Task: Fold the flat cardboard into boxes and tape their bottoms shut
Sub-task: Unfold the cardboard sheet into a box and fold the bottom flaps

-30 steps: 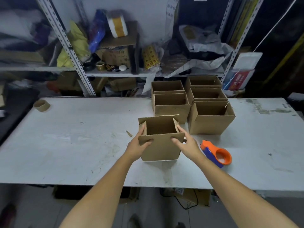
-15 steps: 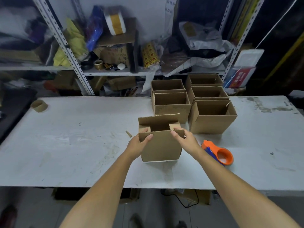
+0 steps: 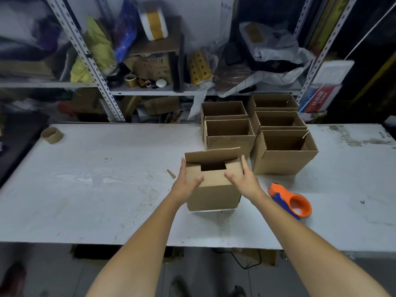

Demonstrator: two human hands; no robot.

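A small cardboard box [image 3: 214, 195] stands on the white table [image 3: 96, 189] near its front edge. Its two side flaps lie folded inward, the near flap is pressed down over them, and the far flap [image 3: 212, 156] still stands upright. My left hand [image 3: 186, 183] grips the box's left side with the thumb on the near flap. My right hand [image 3: 244, 180] holds the right side the same way. An orange and blue tape dispenser [image 3: 294, 203] lies on the table just right of my right wrist.
Several open-topped folded boxes [image 3: 282, 161] stand in two rows behind and to the right of the box. A cardboard tape core [image 3: 52, 135] sits at the table's far left and a small cardboard scrap [image 3: 171, 174] left of the box. Cluttered metal shelves [image 3: 150, 91] line the back.
The side flaps went from upright to folded inward, and the near flap has come down over them. My hands slid from the box's front onto its sides.
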